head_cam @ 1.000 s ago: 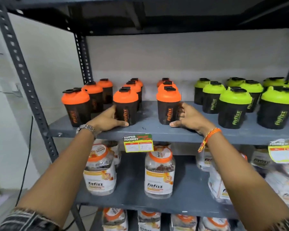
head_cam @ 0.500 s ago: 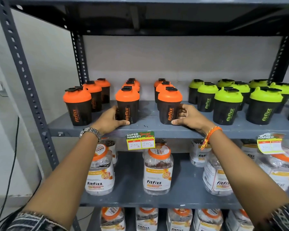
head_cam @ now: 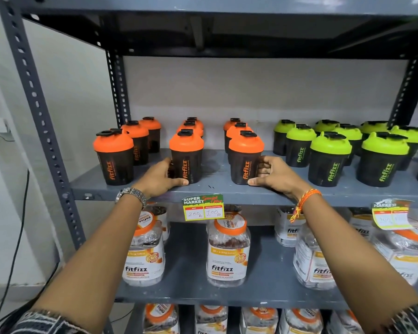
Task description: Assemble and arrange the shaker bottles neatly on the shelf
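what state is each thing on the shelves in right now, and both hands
orange-lidded shakers: upright, lids on, three rows
middle front shaker: upright, left hand cupping its base
right front orange shaker: upright, right hand against its side
green-lidded shakers: upright, lids on
fitfizz jars: upright, capped, lower shelf
price tag: hanging on shelf edge

Shaker bottles stand upright on a grey shelf [head_cam: 217,186], all capped. On the left, dark cups with orange lids [head_cam: 186,155] form three rows running front to back, "fitfizz" printed up their sides in orange. On the right, dark cups with green lids [head_cam: 329,159] stand in similar rows, lettered in green.
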